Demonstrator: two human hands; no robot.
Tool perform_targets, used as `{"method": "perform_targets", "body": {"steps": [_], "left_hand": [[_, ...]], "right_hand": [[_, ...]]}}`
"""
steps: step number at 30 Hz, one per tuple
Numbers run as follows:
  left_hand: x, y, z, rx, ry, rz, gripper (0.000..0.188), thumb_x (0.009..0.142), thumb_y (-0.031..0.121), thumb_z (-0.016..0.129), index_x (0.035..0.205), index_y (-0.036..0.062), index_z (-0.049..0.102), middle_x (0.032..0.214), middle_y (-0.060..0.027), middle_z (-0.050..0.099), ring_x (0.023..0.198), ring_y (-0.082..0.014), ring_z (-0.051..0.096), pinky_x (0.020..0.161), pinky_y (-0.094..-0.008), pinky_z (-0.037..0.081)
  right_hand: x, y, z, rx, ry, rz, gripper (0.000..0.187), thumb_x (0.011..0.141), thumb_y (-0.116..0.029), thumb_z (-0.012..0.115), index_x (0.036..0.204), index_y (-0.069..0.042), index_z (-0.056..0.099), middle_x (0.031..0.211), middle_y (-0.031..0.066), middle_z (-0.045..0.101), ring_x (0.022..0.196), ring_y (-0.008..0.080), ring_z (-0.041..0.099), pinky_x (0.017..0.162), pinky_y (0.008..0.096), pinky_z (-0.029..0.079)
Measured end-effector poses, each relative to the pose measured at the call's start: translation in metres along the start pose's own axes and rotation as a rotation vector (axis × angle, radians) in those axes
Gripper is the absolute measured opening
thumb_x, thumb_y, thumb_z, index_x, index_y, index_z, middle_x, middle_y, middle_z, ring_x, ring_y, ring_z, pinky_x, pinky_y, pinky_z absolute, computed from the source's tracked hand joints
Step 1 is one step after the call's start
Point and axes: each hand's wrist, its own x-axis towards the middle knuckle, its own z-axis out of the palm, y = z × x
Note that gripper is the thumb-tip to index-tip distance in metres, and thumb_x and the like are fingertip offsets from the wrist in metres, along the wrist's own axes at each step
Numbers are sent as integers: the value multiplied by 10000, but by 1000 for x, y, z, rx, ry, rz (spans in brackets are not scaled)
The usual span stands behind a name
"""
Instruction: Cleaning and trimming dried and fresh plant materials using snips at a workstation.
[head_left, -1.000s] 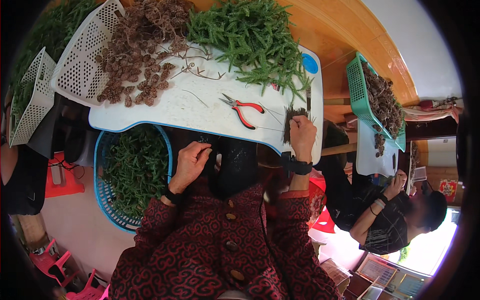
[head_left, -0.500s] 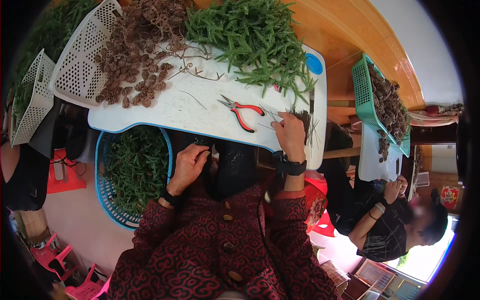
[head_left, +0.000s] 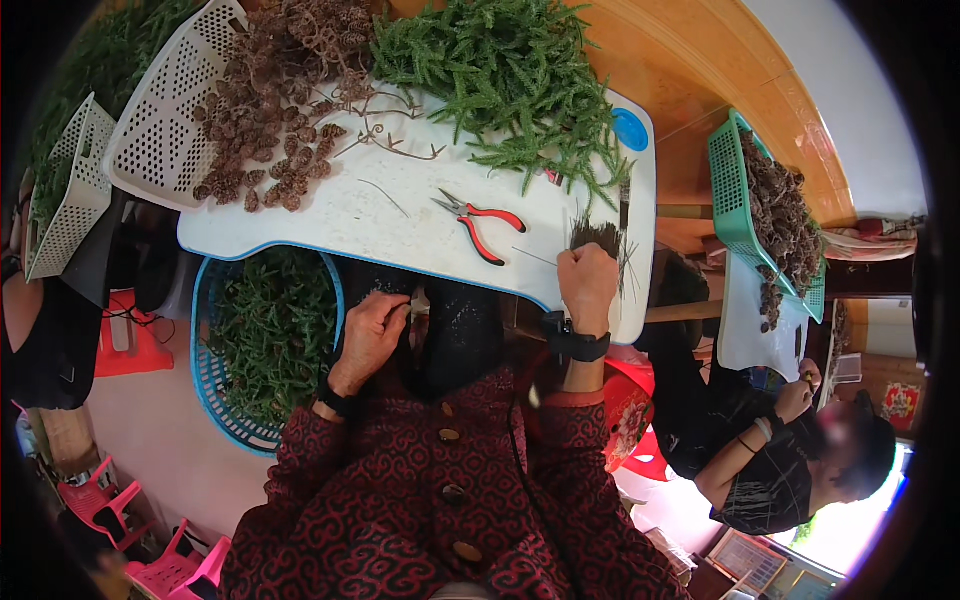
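Note:
My left hand (head_left: 368, 342) is over my lap just off the table's near edge, thumb and fingers pinched together. What they hold, if anything, is too small to make out. On the table's right side, my right hand (head_left: 588, 284) is closed at the near end of a bundle of thin dark wires (head_left: 596, 236), partly covering it. A single thin wire (head_left: 533, 256) sticks out leftward from its fingers. Red-handled pliers (head_left: 482, 226) lie to the left of that hand, jaws pointing up-left.
The white table (head_left: 330, 220) carries brown pinecones (head_left: 290, 150) and green sprigs (head_left: 500, 90) along its far side. A blue basket (head_left: 205, 370) of greenery stands left of my lap. To the right, a person (head_left: 770, 440) sits near a green basket (head_left: 735, 190) of cones.
My right hand has moved slightly nearer and covers more of the wire bundle's near end. Fewer wires show to the left of its fingers. My left hand stays pinched in nearly the same place.

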Motion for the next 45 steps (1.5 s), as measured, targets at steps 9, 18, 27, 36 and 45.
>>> {"method": "perform_targets", "body": {"steps": [9, 18, 27, 36, 45], "left_hand": [[0, 1, 0, 33, -42, 23, 135, 851, 7, 674, 983, -6, 699, 840, -149, 674, 716, -266, 659, 616, -330, 502], [-2, -8, 0, 27, -80, 32, 143, 852, 20, 678, 991, -2, 703, 853, -155, 682, 724, -268, 662, 633, -332, 510], [21, 10, -3, -310, -157, -97, 160, 932, 46, 641, 1070, -5, 703, 879, -62, 702, 760, -114, 646, 670, -255, 521], [34, 47, -5, -833, -136, -281, 215, 985, 122, 613, 1160, 8, 666, 891, -7, 677, 711, -57, 611, 625, -194, 496], [37, 40, -22, -876, -159, -341, 144, 989, 114, 610, 1027, -12, 669, 858, -24, 667, 712, -51, 599, 641, -208, 506]], "right_hand": [[-28, -13, 6, 395, 43, -172, 174, 832, -163, 686, 785, 2, 664, 705, 198, 660, 671, 335, 679, 620, 403, 516], [-4, 7, 20, 140, 242, -67, 162, 864, -165, 665, 795, -27, 613, 750, 200, 646, 729, 410, 637, 662, 488, 496], [-41, -37, -13, 477, 144, -89, 137, 935, -128, 625, 868, -10, 604, 674, 110, 640, 612, 212, 630, 592, 340, 487], [-101, -99, -26, 730, -270, -495, 41, 886, -20, 651, 910, 2, 627, 821, 157, 647, 689, 289, 638, 625, 343, 490], [-107, -95, -12, 831, -479, -404, 78, 927, -63, 639, 929, 16, 643, 739, 47, 657, 540, 64, 529, 488, 232, 431]]}}
